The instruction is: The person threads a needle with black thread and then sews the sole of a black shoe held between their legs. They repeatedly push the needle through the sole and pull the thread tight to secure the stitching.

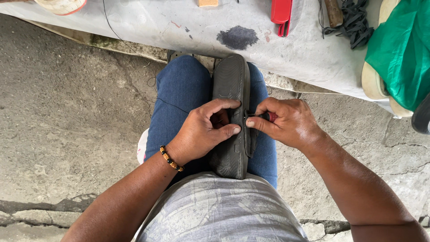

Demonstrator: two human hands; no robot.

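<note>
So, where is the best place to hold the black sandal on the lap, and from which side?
Probably around the middle of the black sandal, from its left edge. It lies sole-up along the thighs, narrow enough for fingers to wrap over. The left hand already clamps it there, thumb and fingers across the sole. The right side is taken: the right hand works a red-handled tool at that edge.

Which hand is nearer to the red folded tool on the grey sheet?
Right. The right hand is below the red tool, slightly right; the left hand is farther left.

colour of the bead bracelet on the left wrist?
Orange and black beads, alternating, on the bead bracelet at the left hand. Head view shows it.
</note>
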